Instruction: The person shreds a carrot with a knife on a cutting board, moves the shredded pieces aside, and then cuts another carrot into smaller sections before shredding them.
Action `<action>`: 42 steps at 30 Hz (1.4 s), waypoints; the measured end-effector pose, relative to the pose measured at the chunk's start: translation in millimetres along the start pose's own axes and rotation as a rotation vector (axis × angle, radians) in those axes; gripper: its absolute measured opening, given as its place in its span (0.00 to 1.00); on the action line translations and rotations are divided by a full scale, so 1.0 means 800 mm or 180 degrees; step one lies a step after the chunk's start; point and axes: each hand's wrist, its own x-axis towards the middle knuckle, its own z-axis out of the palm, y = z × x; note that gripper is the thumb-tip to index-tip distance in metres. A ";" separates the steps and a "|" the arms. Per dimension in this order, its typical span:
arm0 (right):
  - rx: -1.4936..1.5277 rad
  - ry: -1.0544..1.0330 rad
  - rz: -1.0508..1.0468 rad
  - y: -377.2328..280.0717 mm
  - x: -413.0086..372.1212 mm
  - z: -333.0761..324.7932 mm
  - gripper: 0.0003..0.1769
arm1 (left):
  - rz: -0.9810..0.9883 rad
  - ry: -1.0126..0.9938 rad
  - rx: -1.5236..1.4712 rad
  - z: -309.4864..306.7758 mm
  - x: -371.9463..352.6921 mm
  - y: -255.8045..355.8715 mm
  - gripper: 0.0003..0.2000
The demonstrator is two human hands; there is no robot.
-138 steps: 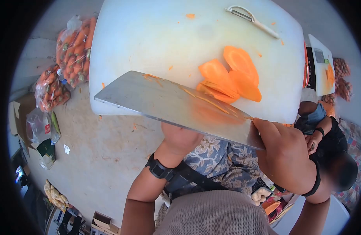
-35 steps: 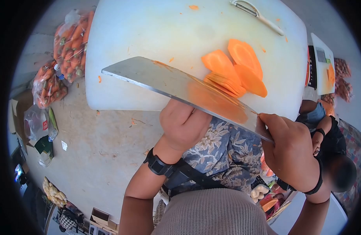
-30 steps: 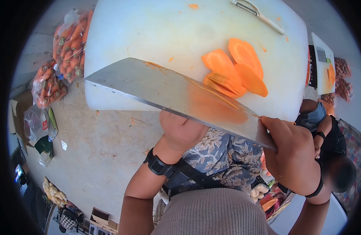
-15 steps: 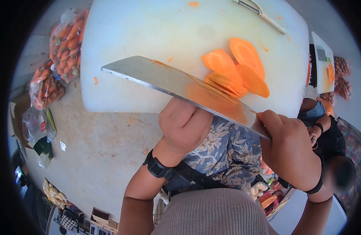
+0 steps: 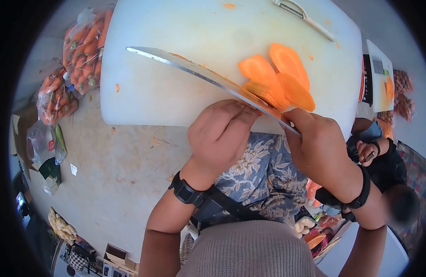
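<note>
Two hands met at the cutting board (image 5: 148,99): the right hand (image 5: 326,141) gripped the broad knife (image 5: 199,73), likely heavy, stiff and safest by its handle; the left hand (image 5: 218,136) curled beside it, contents unclear. Flexible, probably slippery carrot slices (image 5: 293,91) lay at the board's four o'clock.

The right hand (image 5: 321,138) grips a broad knife (image 5: 213,81).

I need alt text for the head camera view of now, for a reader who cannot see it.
The right hand holds a large knife over a white cutting board, the left hand close to the knife, its fingertips partly hidden. Orange vegetable slices lie beyond the knife, and a peeler near the board's far edge. Bags of carrots sit at picture left.
</note>
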 end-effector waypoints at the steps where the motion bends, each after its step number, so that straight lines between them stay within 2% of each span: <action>1: 0.0083 0.0109 -0.0095 0.001 -0.002 -0.003 0.08 | -0.0014 0.0005 0.0057 0.000 0.000 0.001 0.09; 2: 0.0077 0.0111 -0.0131 -0.001 -0.006 -0.009 0.08 | -0.0040 0.0009 0.0116 0.000 -0.001 0.001 0.10; 4: 0.0040 0.0064 -0.0148 -0.010 -0.021 -0.026 0.19 | 0.0037 0.0092 0.0240 0.001 -0.007 -0.001 0.11; 11: -0.0105 -0.0103 -0.0101 -0.019 -0.036 -0.035 0.24 | 0.0229 0.0297 0.0423 0.006 -0.008 -0.003 0.13; 13: -0.0135 0.0178 -0.0201 -0.018 -0.035 -0.032 0.08 | 0.0242 0.0289 0.0403 0.006 -0.008 -0.004 0.12; 17: -0.0108 0.0163 -0.0166 -0.021 -0.032 -0.036 0.08 | 0.0258 0.0322 0.0366 0.006 -0.004 -0.004 0.11; 19: 0.0047 -0.0283 0.0124 -0.021 -0.030 -0.042 0.18 | 0.0234 0.0245 0.0324 0.005 -0.006 -0.005 0.11; 20: 0.0048 -0.0296 0.0128 -0.020 -0.029 -0.042 0.18 | 0.0221 0.0169 0.0290 0.004 -0.006 -0.005 0.11; 23: 0.0032 -0.0419 0.0237 -0.019 -0.020 -0.038 0.15 | 0.0256 0.0287 0.0253 0.006 -0.005 -0.006 0.11; 25: -0.0101 -0.0347 0.0088 -0.019 -0.012 -0.034 0.08 | 0.0214 0.0258 0.0230 0.005 -0.003 -0.005 0.11; 31: 0.0207 -0.0502 0.0366 -0.016 0.017 -0.029 0.06 | 0.0058 0.0117 0.0136 0.004 0.002 0.001 0.08; 34: 0.0283 -0.0289 0.0334 -0.007 0.013 -0.007 0.04 | 0.0051 0.0164 0.0085 0.005 0.002 0.003 0.06; 40: 0.0165 0.0250 -0.0130 -0.018 0.025 0.013 0.05 | 0.0092 0.0232 0.0224 0.006 0.001 0.002 0.07; 42: 0.0138 0.0350 -0.0084 -0.014 0.023 0.017 0.05 | 0.0043 0.0300 0.0338 0.011 0.000 -0.001 0.06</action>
